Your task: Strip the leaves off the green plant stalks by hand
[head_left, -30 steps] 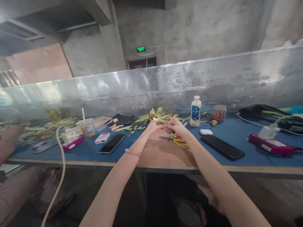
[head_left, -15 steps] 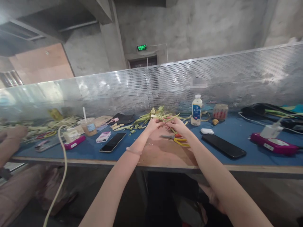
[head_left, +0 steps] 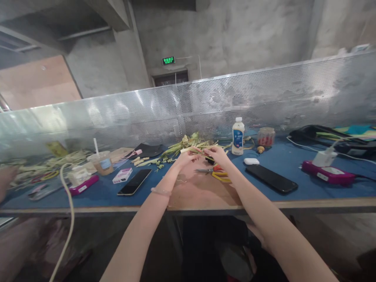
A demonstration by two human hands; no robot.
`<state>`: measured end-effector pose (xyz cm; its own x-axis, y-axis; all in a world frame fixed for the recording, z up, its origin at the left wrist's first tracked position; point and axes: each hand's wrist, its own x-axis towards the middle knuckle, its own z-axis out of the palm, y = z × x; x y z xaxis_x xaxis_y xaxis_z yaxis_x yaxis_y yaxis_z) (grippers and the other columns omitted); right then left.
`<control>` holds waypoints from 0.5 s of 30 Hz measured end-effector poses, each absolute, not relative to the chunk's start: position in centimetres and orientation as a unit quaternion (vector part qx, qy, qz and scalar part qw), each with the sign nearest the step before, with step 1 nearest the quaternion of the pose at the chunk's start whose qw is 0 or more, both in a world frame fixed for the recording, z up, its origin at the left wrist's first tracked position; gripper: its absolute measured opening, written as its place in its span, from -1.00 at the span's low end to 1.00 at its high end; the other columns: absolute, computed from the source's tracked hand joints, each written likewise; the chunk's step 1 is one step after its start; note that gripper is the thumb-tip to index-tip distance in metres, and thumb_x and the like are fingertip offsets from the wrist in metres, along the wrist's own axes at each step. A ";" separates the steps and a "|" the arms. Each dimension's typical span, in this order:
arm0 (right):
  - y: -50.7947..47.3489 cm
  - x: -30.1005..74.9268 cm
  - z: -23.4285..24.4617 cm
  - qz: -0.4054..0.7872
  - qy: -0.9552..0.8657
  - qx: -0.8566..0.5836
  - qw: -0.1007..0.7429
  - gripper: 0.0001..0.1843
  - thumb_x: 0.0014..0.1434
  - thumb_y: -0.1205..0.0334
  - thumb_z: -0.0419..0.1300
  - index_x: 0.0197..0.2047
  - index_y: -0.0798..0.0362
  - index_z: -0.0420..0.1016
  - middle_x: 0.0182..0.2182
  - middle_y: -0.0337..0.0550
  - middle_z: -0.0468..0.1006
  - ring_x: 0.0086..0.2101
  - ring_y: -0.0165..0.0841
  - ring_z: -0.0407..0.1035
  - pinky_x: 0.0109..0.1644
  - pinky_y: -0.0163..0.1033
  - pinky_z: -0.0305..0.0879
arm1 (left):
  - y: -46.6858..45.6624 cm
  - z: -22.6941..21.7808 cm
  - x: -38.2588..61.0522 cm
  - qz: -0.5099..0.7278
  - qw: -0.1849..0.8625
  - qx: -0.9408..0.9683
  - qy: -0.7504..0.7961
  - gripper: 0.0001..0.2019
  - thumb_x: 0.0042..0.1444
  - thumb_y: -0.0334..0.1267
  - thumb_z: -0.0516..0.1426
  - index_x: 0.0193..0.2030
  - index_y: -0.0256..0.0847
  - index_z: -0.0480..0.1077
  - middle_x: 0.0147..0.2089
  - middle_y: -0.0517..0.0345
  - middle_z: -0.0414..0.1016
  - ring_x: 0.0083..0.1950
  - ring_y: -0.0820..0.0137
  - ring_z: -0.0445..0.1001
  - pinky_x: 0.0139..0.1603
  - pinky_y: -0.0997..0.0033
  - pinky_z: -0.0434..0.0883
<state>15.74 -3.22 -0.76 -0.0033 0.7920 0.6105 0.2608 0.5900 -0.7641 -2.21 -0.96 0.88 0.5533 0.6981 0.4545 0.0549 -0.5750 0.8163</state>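
Note:
My left hand [head_left: 185, 158] and my right hand [head_left: 216, 154] meet over the bench, both pinching thin pale-green leaf strips [head_left: 197, 149] between their fingertips. A heap of green and yellow leaf strips and trimmings [head_left: 182, 147] lies just beyond the hands. Under my right hand rest yellow-and-red scissors [head_left: 216, 173] on a brown board [head_left: 199, 190]. A bracelet circles my left wrist.
On the blue bench [head_left: 293, 184]: two black phones [head_left: 134, 182] [head_left: 272, 178], a white bottle [head_left: 237, 136], an iced drink cup [head_left: 101, 161], white earbud case [head_left: 252, 161], pink devices [head_left: 327, 173] [head_left: 82, 185], cables. A perforated metal screen [head_left: 264, 102] backs it. Another person's hand [head_left: 6, 176] at far left.
The view has drifted slightly. My hands stay together on the strips, shifted a little up and left; the person's hand at the far left has drawn back toward the edge.

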 end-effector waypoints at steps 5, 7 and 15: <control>-3.1 15.9 -0.8 0.210 -0.674 -0.410 0.578 -0.68 -0.05 0.01 0.19 -0.49 0.13 0.54 -0.52 -0.12 0.55 -0.42 -0.29 0.40 -0.31 -0.27 0.26 | -1.0 0.9 -2.3 0.387 0.391 0.802 0.233 -0.69 -0.13 -0.16 0.20 -0.24 -0.27 0.37 -0.43 0.22 0.36 -0.46 0.54 0.27 -0.49 0.56 0.21; -2.8 16.0 -1.0 0.206 -0.665 -0.419 0.582 -0.68 -0.06 0.02 0.19 -0.51 0.13 0.55 -0.53 -0.11 0.55 -0.42 -0.28 0.40 -0.31 -0.26 0.27 | -0.9 0.9 -2.3 0.383 0.393 0.804 0.229 -0.70 -0.14 -0.16 0.21 -0.26 -0.26 0.37 -0.41 0.21 0.38 -0.45 0.54 0.27 -0.49 0.56 0.20; -2.1 15.8 -1.3 0.235 -0.619 -0.425 0.617 -0.67 -0.08 -0.02 0.20 -0.52 0.12 0.51 -0.54 -0.12 0.53 -0.43 -0.28 0.40 -0.28 -0.21 0.29 | -0.7 1.1 -2.1 0.369 0.413 0.807 0.204 -0.74 -0.11 -0.19 0.20 -0.28 -0.27 0.38 -0.43 0.22 0.38 -0.48 0.56 0.26 -0.47 0.55 0.20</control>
